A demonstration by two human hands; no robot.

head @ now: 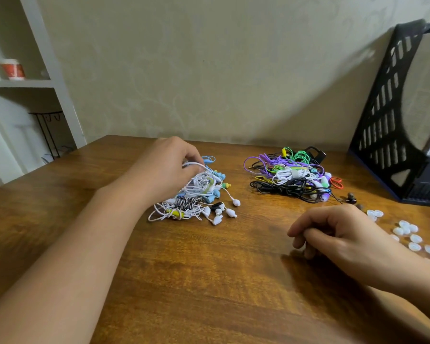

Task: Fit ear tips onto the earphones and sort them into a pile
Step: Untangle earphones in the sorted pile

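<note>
Your left hand (169,167) sits on top of the pale earphone pile (196,194), fingers curled around a white cable at its far edge. Your right hand (338,234) rests loosely curled on the table (209,281); I cannot tell whether it holds anything. The loose ear tips (407,234) lie just beyond it to the right. The coloured earphone pile (293,175) lies ahead of your right hand, the nearer of the two.
</note>
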